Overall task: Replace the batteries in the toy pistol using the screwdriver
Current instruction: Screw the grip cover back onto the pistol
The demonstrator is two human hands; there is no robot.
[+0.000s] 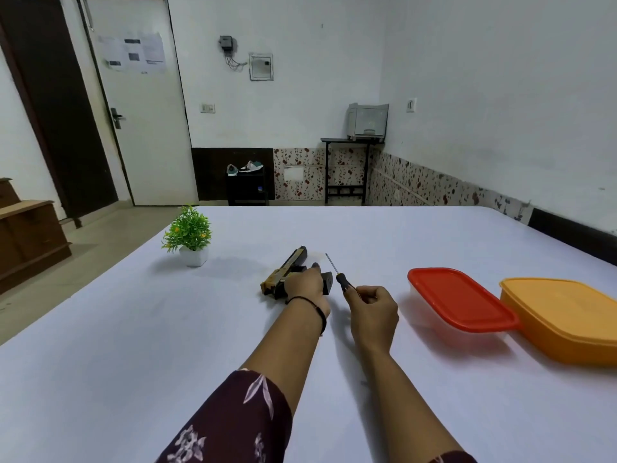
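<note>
A black and yellow toy pistol [289, 266] lies on the white table [133, 329], barrel pointing away. My left hand [305, 282] lies over its grip, fingers curled round it, hiding the handle's middle. Just to the right, my right hand [372, 307] grips the dark handle of a small screwdriver [337, 271]. Its thin shaft points up and away, tip lifted off the table. No batteries are visible.
A small potted green plant [189, 237] stands left of the pistol. To the right sit a box with a red lid [460, 300] and an orange lidded box [564, 319]. The table's far edge lies behind the pistol.
</note>
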